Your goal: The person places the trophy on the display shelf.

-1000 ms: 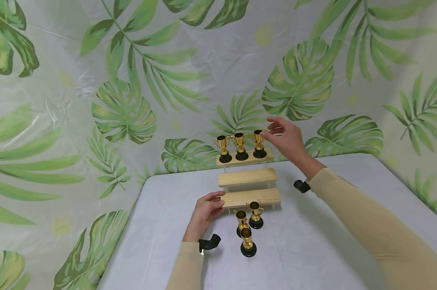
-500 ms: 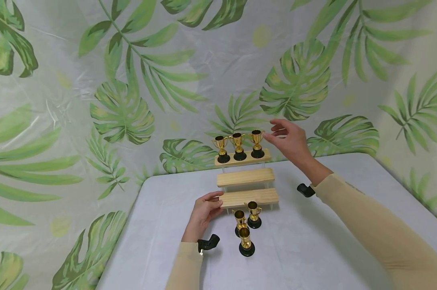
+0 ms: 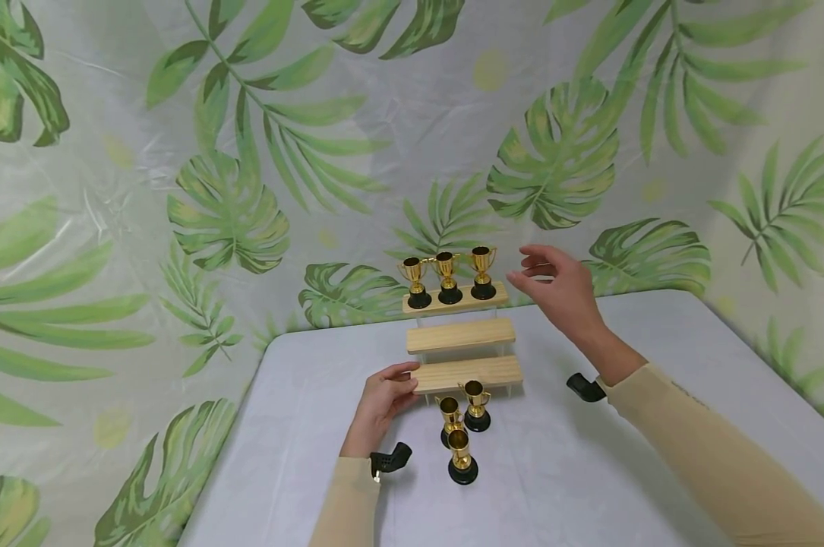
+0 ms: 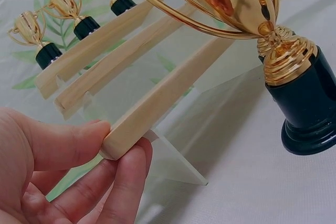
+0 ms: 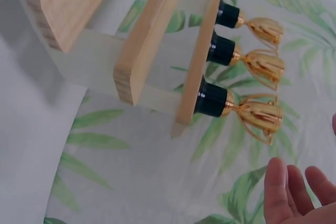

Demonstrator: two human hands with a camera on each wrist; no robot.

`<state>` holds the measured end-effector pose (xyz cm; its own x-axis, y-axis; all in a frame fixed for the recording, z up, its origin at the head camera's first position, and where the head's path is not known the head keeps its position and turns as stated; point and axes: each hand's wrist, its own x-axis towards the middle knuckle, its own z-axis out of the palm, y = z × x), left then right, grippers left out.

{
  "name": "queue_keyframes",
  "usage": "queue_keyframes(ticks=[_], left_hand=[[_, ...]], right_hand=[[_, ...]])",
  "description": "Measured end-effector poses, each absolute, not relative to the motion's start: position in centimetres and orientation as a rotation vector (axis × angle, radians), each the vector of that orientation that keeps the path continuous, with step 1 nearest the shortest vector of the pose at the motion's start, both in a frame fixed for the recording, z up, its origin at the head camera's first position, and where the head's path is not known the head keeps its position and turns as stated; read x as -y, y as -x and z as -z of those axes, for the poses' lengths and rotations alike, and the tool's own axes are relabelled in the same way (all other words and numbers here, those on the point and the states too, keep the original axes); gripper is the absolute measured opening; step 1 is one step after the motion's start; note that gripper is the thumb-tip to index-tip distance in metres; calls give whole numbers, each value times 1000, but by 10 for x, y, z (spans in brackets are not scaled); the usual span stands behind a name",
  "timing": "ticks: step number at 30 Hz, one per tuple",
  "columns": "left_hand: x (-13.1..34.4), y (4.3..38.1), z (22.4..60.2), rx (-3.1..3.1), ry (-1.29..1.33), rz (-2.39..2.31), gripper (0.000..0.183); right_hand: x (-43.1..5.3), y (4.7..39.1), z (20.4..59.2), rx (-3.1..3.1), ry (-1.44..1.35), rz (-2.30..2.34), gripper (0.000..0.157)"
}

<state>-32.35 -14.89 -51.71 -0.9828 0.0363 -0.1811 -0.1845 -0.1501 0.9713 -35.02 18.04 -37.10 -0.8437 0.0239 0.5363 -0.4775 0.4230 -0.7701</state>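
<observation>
A three-tier display stand with wooden shelves (image 3: 462, 334) and clear supports stands on the table. Three gold trophy cups with black bases stand upright in a row on its top shelf, the rightmost trophy (image 3: 483, 273) nearest my right hand. My left hand (image 3: 384, 399) pinches the left end of the lowest shelf (image 4: 152, 106) between thumb and fingers. My right hand (image 3: 555, 289) hangs in the air to the right of the top shelf, holding nothing, a gap between its fingers (image 5: 275, 187) and the rightmost cup. The middle and lowest shelves carry no cups.
Three more trophies stand close together on the white-covered table (image 3: 302, 425) in front of the stand; the front trophy (image 3: 462, 460) is closest to me. Behind the table hangs a leaf-patterned cloth (image 3: 343, 167).
My right hand has come off the rightmost trophy on the top shelf and drawn back to the right and down. My left hand stays at the lowest shelf's end.
</observation>
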Motion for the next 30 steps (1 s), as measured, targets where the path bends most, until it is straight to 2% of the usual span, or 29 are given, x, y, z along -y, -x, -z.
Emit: queue_keyframes(ticks=[10,19,30], left_hand=[[149,324,517,-1935,168,-2283,34],[148,325,519,-1937,164,-2279,34],[149,324,518,-1935,164,-2277,34]], right_hand=[[-174,324,392,2219,-403,-1398,45],[-161,298,409,2246,-434,-1382,47],[-144,284,436,2329,-509,-1413,47]])
